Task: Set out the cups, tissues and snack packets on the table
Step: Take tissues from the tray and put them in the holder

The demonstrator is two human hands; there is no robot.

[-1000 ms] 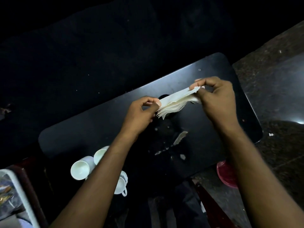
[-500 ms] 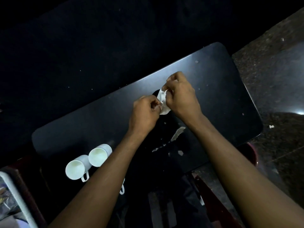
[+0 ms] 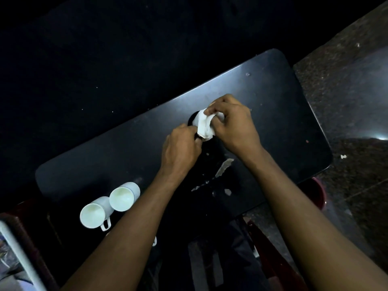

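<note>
head view: we note both hands over the black table (image 3: 283, 114) centre — right hand (image 3: 233, 122) clenched around the folded tissues (image 3: 204, 124); left hand (image 3: 181, 148) pinching their lower edge; two white cups (image 3: 109, 204) stand near the table's left end.

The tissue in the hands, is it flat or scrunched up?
Scrunched up: the tissue is a crumpled wad, pinched between the right hand and left hand.

Both forearms bare, no sleeves; left hand (image 3: 181, 148), right hand (image 3: 235, 124) apparently without rings, light dim.
</note>
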